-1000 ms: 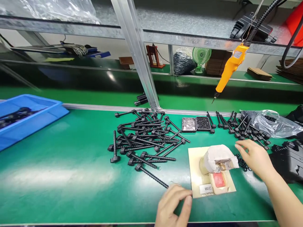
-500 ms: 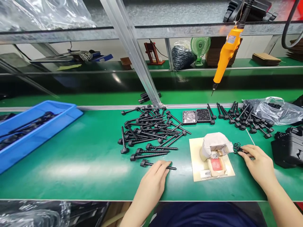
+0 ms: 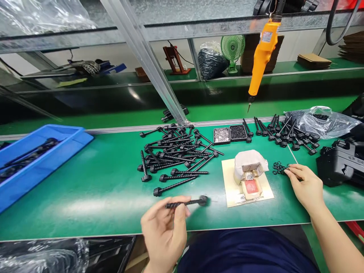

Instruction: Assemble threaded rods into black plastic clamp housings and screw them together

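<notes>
My left hand [image 3: 166, 227] pinches a black knob-headed screw [image 3: 192, 202] between thumb and fingers, above the near edge of the green bench. Its ribbed shaft lies across the fingers and its knob points right. On the right, my right hand [image 3: 305, 185] has thumb and fingertips together at a small pile of black O-rings [image 3: 278, 168], with one ring at the tips. Between the hands stands a white taped fixture [image 3: 250, 161] with a red pad [image 3: 251, 186], on a cream board [image 3: 229, 185]. A heap of similar screws [image 3: 176, 151] lies beyond my left hand.
An orange electric screwdriver [image 3: 261, 57] hangs above the bench. Two small trays, one of silvery parts [image 3: 221, 135] and one of black parts [image 3: 238, 132], sit behind the fixture. A blue bin [image 3: 68, 151] stands left; more screws [image 3: 284, 132] and a black case [image 3: 339, 163] are right.
My left hand has lifted the nearest screw off the bench and turned it so its knob faces right. My right hand stays at the O-rings. The view has shifted slightly.
</notes>
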Motion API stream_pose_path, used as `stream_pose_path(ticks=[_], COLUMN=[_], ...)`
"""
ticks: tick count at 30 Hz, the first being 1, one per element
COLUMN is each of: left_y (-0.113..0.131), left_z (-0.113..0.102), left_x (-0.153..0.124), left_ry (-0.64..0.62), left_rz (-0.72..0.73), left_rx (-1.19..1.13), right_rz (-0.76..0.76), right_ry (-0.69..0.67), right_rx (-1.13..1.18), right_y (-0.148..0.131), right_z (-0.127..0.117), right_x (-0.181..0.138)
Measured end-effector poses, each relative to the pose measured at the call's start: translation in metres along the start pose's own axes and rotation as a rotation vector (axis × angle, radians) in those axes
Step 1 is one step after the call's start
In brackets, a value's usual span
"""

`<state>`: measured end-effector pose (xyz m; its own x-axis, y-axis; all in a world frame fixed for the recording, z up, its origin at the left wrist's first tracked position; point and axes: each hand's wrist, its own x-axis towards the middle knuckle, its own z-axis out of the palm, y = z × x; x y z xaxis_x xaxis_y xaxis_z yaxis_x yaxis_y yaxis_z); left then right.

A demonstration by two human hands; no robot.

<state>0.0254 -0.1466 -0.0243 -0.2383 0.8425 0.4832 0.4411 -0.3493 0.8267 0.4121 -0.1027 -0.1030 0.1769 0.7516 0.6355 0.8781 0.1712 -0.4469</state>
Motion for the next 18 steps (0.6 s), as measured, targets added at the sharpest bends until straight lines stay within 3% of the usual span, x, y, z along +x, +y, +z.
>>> stream_pose_path(ticks=[4, 8, 13, 15, 18], left_y=[0.03, 0.035, 0.03, 0.029, 0.028], left_z=[0.017, 0.039, 0.048, 0.051, 0.057], left_x=[-0.016, -0.03, -0.042, -0.045, -0.053], left_ry=[-0.027, -0.154, -0.237, -0.366, -0.735], left_rz=[-0.253, -0.397, -0.543, -0.623, -0.793], left_rx=[-0.423, -0.659, -0.744, -0.753, -0.873], right_rz=[0.041, 0.079, 0.049, 0.05, 0.065], right_ry=[0.002, -0.001, -0.293, -0.435, -0.583], right_rx=[0.017, 0.117, 0.392, 0.554, 0.718], right_y=[-0.003, -0.028, -0.091, -0.113, -0.131], right_z=[-0.004, -0.02, -0.05, -0.058, -0.064], right_x=[0.004, 0.002, -0.014, -0.021, -0.027])
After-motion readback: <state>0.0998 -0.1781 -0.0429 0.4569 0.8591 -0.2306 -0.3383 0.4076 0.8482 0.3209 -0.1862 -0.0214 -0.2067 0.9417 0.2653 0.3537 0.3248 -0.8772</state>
